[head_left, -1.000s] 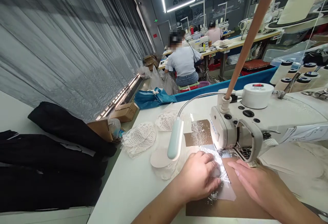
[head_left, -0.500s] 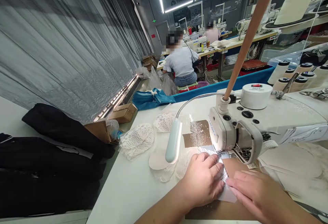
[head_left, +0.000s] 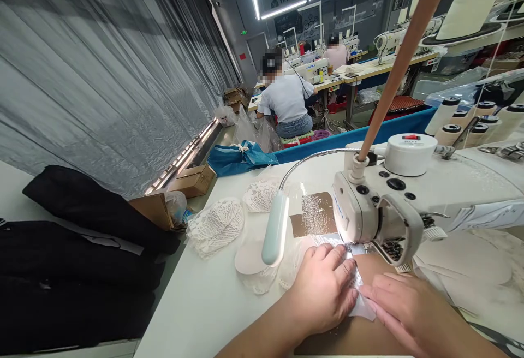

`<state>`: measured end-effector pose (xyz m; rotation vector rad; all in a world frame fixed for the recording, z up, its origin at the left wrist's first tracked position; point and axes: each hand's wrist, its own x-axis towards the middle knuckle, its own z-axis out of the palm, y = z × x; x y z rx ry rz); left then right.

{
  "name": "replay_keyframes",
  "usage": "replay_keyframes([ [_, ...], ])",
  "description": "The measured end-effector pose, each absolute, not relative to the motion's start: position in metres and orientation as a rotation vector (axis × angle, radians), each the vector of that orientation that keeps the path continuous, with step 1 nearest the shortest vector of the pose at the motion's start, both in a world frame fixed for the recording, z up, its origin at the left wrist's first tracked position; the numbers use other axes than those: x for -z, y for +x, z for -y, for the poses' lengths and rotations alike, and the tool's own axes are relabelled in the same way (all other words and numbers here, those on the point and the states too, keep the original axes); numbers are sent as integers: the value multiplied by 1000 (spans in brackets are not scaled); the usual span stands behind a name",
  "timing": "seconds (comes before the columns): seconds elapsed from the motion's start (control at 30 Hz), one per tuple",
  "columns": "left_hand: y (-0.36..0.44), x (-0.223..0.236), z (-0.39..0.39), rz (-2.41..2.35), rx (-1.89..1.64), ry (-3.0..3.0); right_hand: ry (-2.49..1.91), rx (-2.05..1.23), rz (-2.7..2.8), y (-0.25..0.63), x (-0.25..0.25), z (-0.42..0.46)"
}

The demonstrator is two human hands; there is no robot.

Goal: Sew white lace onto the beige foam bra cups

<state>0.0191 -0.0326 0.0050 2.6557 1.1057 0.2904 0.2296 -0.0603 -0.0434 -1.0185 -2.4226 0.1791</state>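
Found the brown plate (head_left: pixel 327 342) nearest, level with the worktop (head_left: pixel 188 303). Saw a pale sheer layer (head_left: pixel 362 310) projecting over it, between the wrists. Found the right hand (head_left: pixel 403 300) low over the plate, fingers held together, tips touching the right edge of the white lace strip (head_left: pixel 357 279). Could not confirm a pinch there. Found the left hand (head_left: pixel 325 287) palm down across the strip from the left, fingers close together, tips just beside the presser foot (head_left: pixel 349 249). Could not tell pressing from gripping.

Located the strip partly beneath the left fingers and immediately left of the right fingertips. Traced its long axis from the presser foot back toward the body, slanting rightward at the near end. Rated the left hand nearer to the foot, the right nearer to the strip's near end. Could not verify the portion covered by the left hand.

Beyond, noted the sewing machine head (head_left: pixel 355 205) above the foot, with a pale green lamp (head_left: pixel 275 232) to its left. Farther out, logged a folded lace piece (head_left: pixel 216 226), then a blue bag (head_left: pixel 241 157). Farthest, observed a seated co-worker (head_left: pixel 286 101), back turned.
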Motion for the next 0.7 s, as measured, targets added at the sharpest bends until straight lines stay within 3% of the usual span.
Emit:
replay_keyframes([
  [0.7,13,-1,19,-1122,-280,2767,-1098,239,2476,225,36,51],
])
